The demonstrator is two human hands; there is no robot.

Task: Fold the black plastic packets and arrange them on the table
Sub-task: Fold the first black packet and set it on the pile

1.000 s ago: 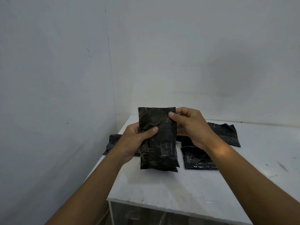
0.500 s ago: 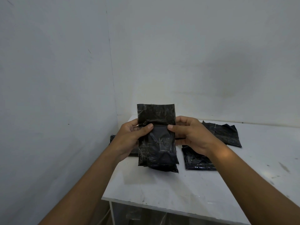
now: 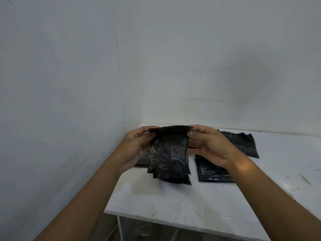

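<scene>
Folding under way: top flap [image 3: 172, 128] of held packet [image 3: 169, 153], upright half second ago, now tipped over, seen edge-on. Left hand [image 3: 137, 146] pinches flap's left corner, right hand [image 3: 210, 146] pinches right corner; thumbs moved up from packet's middle. Packet hangs above table [image 3: 173, 202], casting shadow on it. Other packets [image 3: 213, 173] lie flat: one at 4 o'clock from held packet, one at 2 o'clock, one at 9 o'clock behind left hand. Judgement: crease half made; flattening and placing remain.
</scene>
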